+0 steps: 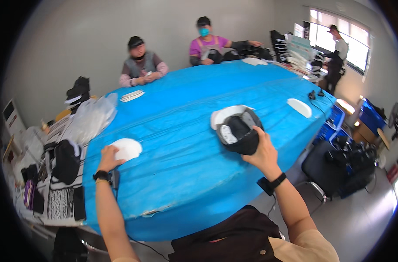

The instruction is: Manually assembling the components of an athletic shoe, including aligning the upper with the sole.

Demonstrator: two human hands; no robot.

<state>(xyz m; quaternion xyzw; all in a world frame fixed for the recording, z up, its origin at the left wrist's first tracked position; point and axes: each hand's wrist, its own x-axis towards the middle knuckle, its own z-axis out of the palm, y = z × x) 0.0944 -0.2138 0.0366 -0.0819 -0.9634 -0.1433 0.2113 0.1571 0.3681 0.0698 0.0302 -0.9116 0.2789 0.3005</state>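
My left hand [107, 160] reaches to the left side of the blue-covered table [172, 183]. Its thumb and fingers close on the left edge of a white half-round sheet [129, 149], possibly more than one layer. Above the table at centre right, my right hand [264, 153] grips a black cap [245, 142] by its right side. The cap's hollow inside faces up, with a white patch [227, 134] on its inner wall. A white curved piece [220, 117] shows at the cap's far-left rim; whether it is attached, I cannot tell.
White half-round sheets [132, 95] lie far left, and another [299, 108] lies at right. A plastic bag [94, 118] and black caps [67, 163] crowd the left side. Two people sit across the table; a third stands by the window. A black chair [323, 168] stands right.
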